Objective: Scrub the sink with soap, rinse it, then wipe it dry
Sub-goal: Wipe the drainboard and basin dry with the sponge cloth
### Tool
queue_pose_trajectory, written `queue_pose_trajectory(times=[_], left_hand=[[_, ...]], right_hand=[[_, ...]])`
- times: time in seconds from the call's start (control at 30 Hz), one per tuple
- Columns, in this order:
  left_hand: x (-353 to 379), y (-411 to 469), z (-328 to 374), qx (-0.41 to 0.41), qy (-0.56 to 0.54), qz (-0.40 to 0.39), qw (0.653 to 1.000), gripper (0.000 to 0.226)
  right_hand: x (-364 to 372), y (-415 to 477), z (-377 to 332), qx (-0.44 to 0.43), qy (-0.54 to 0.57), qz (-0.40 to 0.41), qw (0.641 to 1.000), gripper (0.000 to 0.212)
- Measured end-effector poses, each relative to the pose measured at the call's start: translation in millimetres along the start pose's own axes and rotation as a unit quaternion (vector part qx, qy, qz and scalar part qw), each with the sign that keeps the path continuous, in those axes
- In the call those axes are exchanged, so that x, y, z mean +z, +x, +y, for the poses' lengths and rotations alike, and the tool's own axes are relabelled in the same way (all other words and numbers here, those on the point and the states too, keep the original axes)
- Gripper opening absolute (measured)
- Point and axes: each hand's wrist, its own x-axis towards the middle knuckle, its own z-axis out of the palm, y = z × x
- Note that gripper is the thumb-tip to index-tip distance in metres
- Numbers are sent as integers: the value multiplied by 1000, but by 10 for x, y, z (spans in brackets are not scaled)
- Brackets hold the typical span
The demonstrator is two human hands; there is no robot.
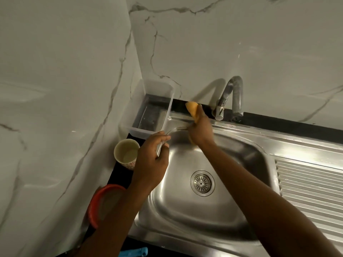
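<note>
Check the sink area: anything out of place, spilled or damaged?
Only the clear container: it sits over the back-left rim of the sink, with the left hand gripping its near corner. The right hand holds the sponge by the faucet. No spill or damage shows.

The tap [229,97] stands behind the sink [178,210], container [141,131] at its back-left corner, cup [126,154] left, drainboard [311,182] right

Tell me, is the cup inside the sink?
No, the cup stands on the dark counter left of the sink.
</note>
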Motion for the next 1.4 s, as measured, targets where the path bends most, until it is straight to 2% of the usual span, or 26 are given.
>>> queue_pose_trajectory(times=[0.07, 0.13, 0.2, 0.3, 0.43, 0.63, 0.77, 0.87, 1.0, 1.07, 1.13, 1.17, 1.27, 1.4], left_hand=[[28, 0, -19, -17, 8, -5, 1000, 34], [63, 1, -34, -23, 21, -11, 999, 33], [95, -1, -46, -20, 33, -20, 999, 30], [169, 19, -52, -15, 44, -26, 999, 30], [315, 41, -27, -30, 46, -43, 998, 35], [521, 76, 20, -17, 61, -55, 996, 25], [625, 68, 44, -10, 49, -55, 997, 26], [702, 29, 50, -14, 34, -55, 998, 30], [795, -28, 86, -26, 37, -73, 996, 26], [843, -54, 106, -25, 35, -81, 996, 26], [893, -76, 110, -19, 31, -89, 995, 25], [912, -85, 113, -19, 27, -93, 995, 25], [938, -119, 147, -15, 17, -95, 995, 23], [959, -162, 173, -9, 22, -80, 996, 32]], right_hand=[[253, 122, -58, -64, -123, 3, 990, 87], [550, 188, -39, -118, -252, -56, 959, 83], [781, 165, 36, -156, -324, -88, 929, 82], [826, 179, 180, -211, -385, -72, 896, 81], [519, 280, 507, -305, -438, -68, 843, 79], [-141, 147, 1112, -276, -504, -68, 815, 81], [-506, 32, 1528, -233, -490, -27, 839, 80], [-843, -157, 1880, -152, -464, 8, 872, 81], [-1168, -281, 2061, -67, -437, -14, 897, 81], [-1254, -254, 1982, -18, -344, -17, 939, 78], [-1356, -210, 1855, 24, -197, 38, 979, 64], [-1421, -187, 1768, 43, -130, 80, 987, 53], [-1586, -64, 1452, 87, 36, 149, 984, 40], [-1692, 247, 1160, 62, 52, 132, 988, 38]])
